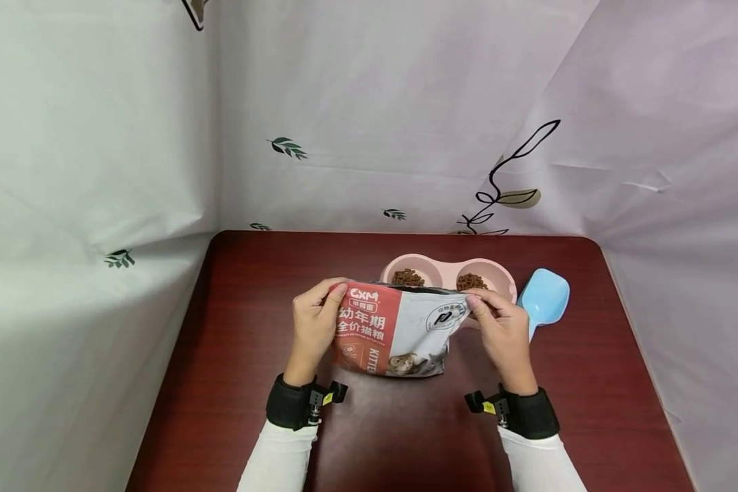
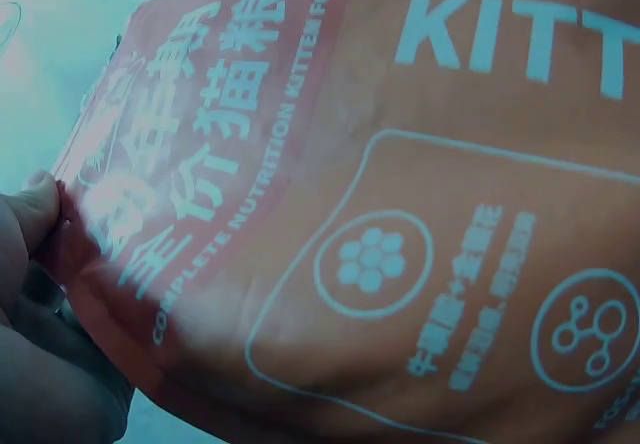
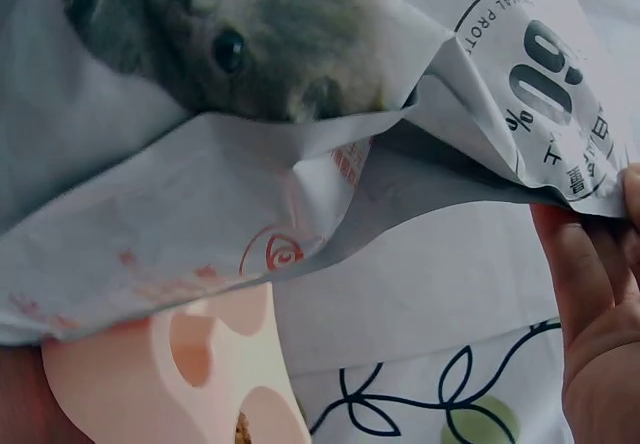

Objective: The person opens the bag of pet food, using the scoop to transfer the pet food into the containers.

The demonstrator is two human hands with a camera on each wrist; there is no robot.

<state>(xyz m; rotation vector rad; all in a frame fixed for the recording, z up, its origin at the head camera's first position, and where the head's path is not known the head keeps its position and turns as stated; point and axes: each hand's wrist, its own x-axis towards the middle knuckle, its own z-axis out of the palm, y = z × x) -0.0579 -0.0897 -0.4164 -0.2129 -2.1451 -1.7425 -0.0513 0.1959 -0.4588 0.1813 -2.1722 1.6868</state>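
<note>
Both hands hold a red and white kitten food bag (image 1: 400, 331) by its two top corners, over the middle of the table. My left hand (image 1: 315, 321) pinches the red corner, thumb in front; in the left wrist view the bag's orange-red face (image 2: 300, 184) fills most of the picture. At the white corner my right hand (image 1: 501, 328) grips with thumb in front and fingers behind, as the right wrist view shows. Behind the bag, a pink double bowl (image 1: 447, 268) has brown kibble (image 1: 408, 277) in both hollows. The bag hides the bowl's near side.
Right of the bowl lies a light blue scoop (image 1: 546, 295), its handle partly behind the right hand. The dark red table (image 1: 270, 260) has a back edge against a white patterned cloth (image 1: 344, 109), which also hangs along both sides.
</note>
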